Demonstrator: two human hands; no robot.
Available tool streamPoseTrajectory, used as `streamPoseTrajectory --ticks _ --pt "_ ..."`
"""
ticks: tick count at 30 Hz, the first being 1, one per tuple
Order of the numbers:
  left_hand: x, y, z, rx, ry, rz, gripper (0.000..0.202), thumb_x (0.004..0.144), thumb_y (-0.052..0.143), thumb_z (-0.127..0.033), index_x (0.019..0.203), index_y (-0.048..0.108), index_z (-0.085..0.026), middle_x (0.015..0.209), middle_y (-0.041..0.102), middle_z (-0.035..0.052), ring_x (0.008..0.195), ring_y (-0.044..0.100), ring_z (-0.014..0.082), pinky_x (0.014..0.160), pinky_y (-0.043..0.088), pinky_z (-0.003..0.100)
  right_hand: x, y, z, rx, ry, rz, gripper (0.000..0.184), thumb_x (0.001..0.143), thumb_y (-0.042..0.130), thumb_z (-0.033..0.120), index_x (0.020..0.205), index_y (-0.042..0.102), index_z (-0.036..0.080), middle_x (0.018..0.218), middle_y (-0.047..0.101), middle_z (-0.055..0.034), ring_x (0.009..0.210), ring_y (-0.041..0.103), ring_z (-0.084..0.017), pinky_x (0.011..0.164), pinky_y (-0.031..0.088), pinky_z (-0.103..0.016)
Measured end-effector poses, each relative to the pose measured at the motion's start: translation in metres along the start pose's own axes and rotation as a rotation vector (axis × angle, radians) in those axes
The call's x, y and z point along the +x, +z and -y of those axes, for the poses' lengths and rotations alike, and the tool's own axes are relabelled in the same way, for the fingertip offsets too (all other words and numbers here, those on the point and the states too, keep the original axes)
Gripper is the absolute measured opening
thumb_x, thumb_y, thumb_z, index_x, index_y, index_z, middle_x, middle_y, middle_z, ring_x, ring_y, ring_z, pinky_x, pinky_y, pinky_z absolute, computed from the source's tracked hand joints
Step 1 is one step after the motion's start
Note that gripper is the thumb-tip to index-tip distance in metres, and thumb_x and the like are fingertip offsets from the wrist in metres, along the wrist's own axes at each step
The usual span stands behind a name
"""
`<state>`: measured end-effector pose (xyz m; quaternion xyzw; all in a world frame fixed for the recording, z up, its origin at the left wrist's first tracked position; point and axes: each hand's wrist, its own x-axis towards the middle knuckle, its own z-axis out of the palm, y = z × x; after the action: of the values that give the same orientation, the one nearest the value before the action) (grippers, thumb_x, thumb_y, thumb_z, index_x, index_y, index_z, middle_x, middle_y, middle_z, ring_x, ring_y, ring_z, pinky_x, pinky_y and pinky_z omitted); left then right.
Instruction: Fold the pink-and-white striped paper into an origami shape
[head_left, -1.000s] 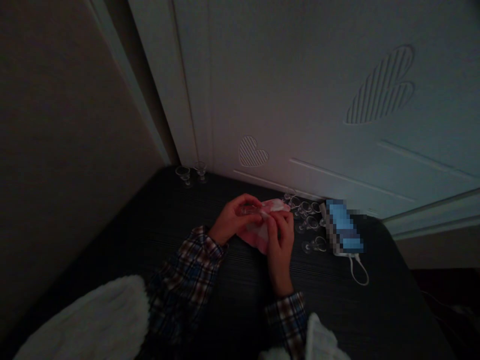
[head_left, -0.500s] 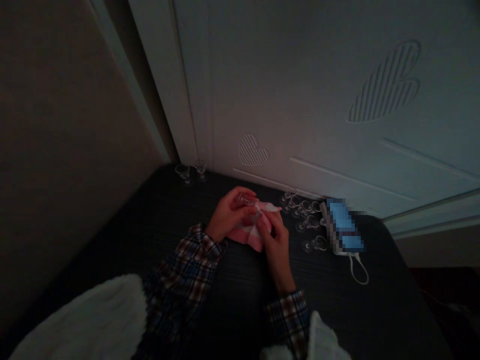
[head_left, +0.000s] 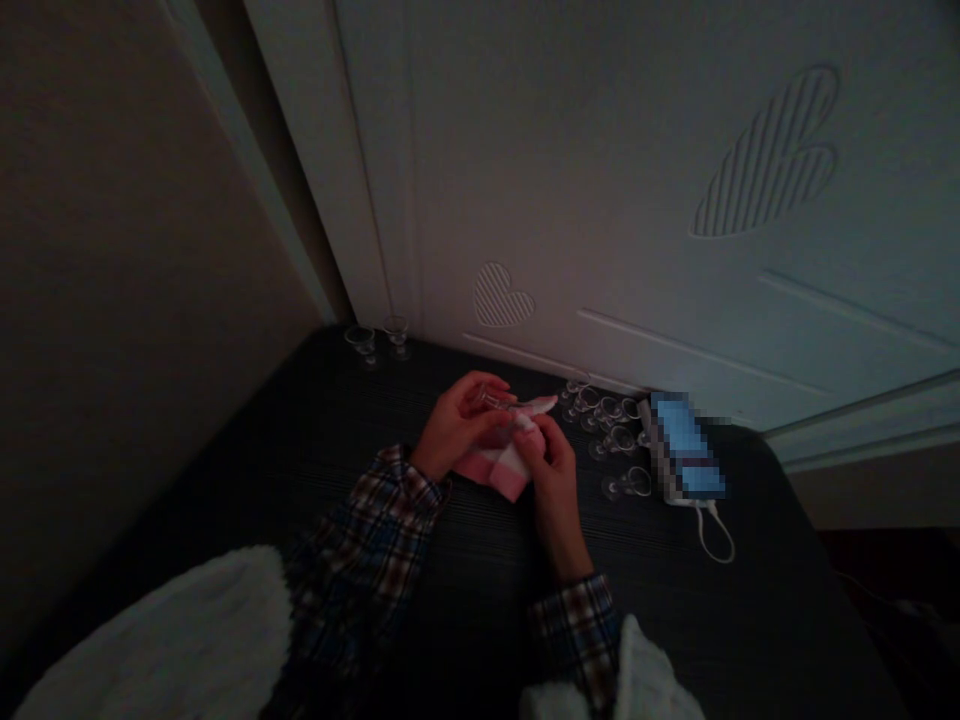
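My left hand (head_left: 459, 425) is closed round a small clear stemmed glass (head_left: 491, 397), held sideways above the dark table (head_left: 465, 560). A pink and white cloth (head_left: 501, 470) hangs between my hands. My right hand (head_left: 551, 470) pinches this cloth against the right end of the glass, and the cloth hides that end. Several more small stemmed glasses (head_left: 621, 440) stand to the right of my right hand. Two others, a glass (head_left: 361, 342) and its neighbour (head_left: 397, 335), stand upright at the far left corner.
A phone (head_left: 688, 448) with a blurred screen leans on a support at the right, a white cable (head_left: 716, 535) looping from its lower end. Behind the table rises a white panel (head_left: 450, 200) with raised hearts. A brown wall (head_left: 135, 250) borders the left.
My right fingers have shifted slightly on the cloth, and its folds lie differently around the end of the glass. The left hand keeps its hold. The view has moved a little.
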<state>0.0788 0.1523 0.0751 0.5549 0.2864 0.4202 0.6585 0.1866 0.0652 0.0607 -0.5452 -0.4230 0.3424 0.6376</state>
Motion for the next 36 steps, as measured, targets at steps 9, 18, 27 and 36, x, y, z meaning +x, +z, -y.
streamPoseTrajectory --ticks 9,18,27,36 --pt "-0.0003 0.0003 -0.0019 -0.003 0.008 -0.077 0.036 0.065 0.072 -0.022 0.097 0.054 -0.017 0.097 0.064 0.0047 0.09 0.061 0.0173 0.079 0.047 0.03 0.0006 0.0004 -0.0023 0.155 0.009 -0.056 0.03 0.089 0.041 0.034 0.104 0.059 0.016 0.112 0.061 -0.007 0.101 0.057 -0.016 0.088 0.045 -0.03" --pt "0.0 -0.0002 0.0012 -0.03 0.043 -0.005 0.035 0.066 0.073 -0.023 0.095 0.055 -0.017 0.099 0.063 0.005 0.091 0.061 0.0173 0.082 0.047 0.031 -0.0009 0.0014 -0.0003 0.028 -0.045 -0.057 0.031 0.083 0.056 0.027 0.113 0.057 0.019 0.114 0.06 -0.0061 0.096 0.058 -0.016 0.086 0.047 -0.03" --pt "0.0014 -0.0017 0.0056 0.165 0.084 0.087 0.026 0.067 0.073 -0.031 0.085 0.062 -0.016 0.087 0.065 0.003 0.082 0.06 0.0167 0.076 0.046 0.029 -0.0026 -0.0043 0.0053 -0.355 -0.223 -0.18 0.007 0.083 0.054 0.021 0.084 0.06 0.017 0.082 0.051 0.0005 0.076 0.049 -0.011 0.072 0.039 -0.023" --pt "-0.0011 0.0006 0.0064 0.2 0.086 0.095 0.027 0.07 0.071 -0.034 0.09 0.063 -0.018 0.087 0.065 0.0028 0.081 0.06 0.0163 0.073 0.045 0.027 -0.0027 -0.0045 0.0051 -0.382 -0.239 -0.248 0.01 0.083 0.053 0.023 0.075 0.056 0.016 0.076 0.047 0.0017 0.072 0.046 -0.01 0.068 0.036 -0.022"
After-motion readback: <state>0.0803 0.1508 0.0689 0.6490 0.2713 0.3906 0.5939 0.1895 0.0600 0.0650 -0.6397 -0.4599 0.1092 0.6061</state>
